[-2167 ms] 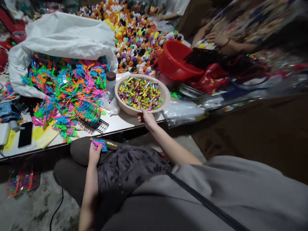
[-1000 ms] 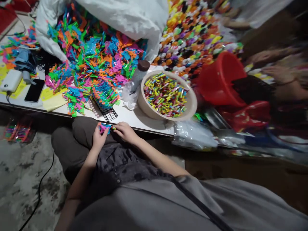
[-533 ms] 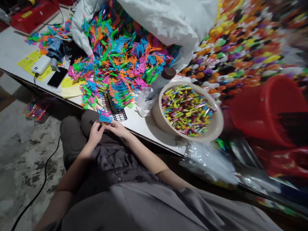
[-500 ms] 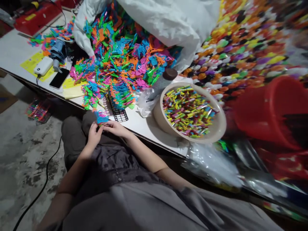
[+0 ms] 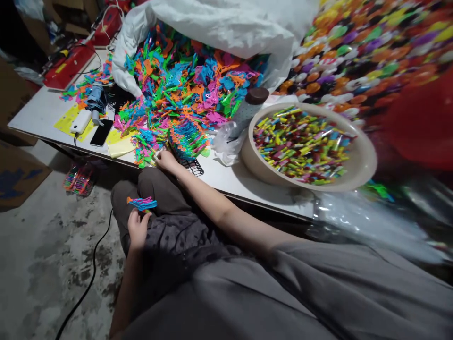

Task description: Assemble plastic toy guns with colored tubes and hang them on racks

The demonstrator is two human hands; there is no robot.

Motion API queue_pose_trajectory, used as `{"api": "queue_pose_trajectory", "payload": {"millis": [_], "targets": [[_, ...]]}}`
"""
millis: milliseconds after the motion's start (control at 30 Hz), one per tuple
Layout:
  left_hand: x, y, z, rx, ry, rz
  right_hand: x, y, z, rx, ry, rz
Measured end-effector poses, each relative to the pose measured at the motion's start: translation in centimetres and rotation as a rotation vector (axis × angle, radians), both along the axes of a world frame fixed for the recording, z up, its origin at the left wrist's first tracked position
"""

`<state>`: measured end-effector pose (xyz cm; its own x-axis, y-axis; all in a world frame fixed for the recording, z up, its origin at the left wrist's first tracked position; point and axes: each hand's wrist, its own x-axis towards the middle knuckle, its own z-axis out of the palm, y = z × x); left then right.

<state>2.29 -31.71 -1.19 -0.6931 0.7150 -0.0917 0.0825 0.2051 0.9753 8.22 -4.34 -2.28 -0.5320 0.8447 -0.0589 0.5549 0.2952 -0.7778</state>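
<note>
My left hand (image 5: pixel 138 229) is closed over my lap, pinching a small bundle of flat plastic pieces (image 5: pixel 142 204) in blue, pink and orange. At the table's front edge, my right hand (image 5: pixel 167 162) has its fingers bent together beside a loose heap of the same coloured pieces (image 5: pixel 142 145). A thin yellowish thing shows by its fingertips, too small to name. Just beyond that hand, a neat row of pieces (image 5: pixel 189 141) lies on a black mesh tray (image 5: pixel 194 166). The large pile of pieces (image 5: pixel 198 89) spills from a white sack (image 5: pixel 226 33).
A beige basin (image 5: pixel 364 156) of small wrapped sticks stands to the right, beside a brown-lidded container (image 5: pixel 257 96). A phone (image 5: pixel 100 132) and white power bank (image 5: pixel 81 121) lie left. A blurred red bucket (image 5: pixel 421 123) is far right. A black cable (image 5: pixel 92 264) crosses the floor.
My hands have parted: the right moved forward to the table edge, while the left stays over my lap with the bundle. The camera view has shifted.
</note>
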Motion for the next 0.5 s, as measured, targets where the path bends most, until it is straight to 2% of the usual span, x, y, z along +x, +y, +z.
{"api": "queue_pose_trajectory", "payload": {"millis": [100, 233, 300, 400, 500], "targets": [[0.3, 1.1, -0.5, 0.067, -0.098, 0.081, 0.1, -0.6, 0.7, -0.135, 0.005, 0.009], [0.5, 2.6, 0.0, 0.055, -0.014, -0.04, 1.5, -3.0, 2.2, -0.253, 0.173, 0.018], [0.6, 3.2, 0.7, 0.109, 0.092, -0.119, 3.3, -4.4, 3.0, -0.202, 0.326, 0.009], [1.3, 4.8, 2.1, 0.256, 0.282, -0.243, 7.3, -6.1, 3.6, -0.01, 0.455, -0.031], [2.7, 8.4, 2.8, 0.332, 0.32, -0.303, 11.9, -6.2, 2.6, 0.076, 0.478, -0.216]]}}
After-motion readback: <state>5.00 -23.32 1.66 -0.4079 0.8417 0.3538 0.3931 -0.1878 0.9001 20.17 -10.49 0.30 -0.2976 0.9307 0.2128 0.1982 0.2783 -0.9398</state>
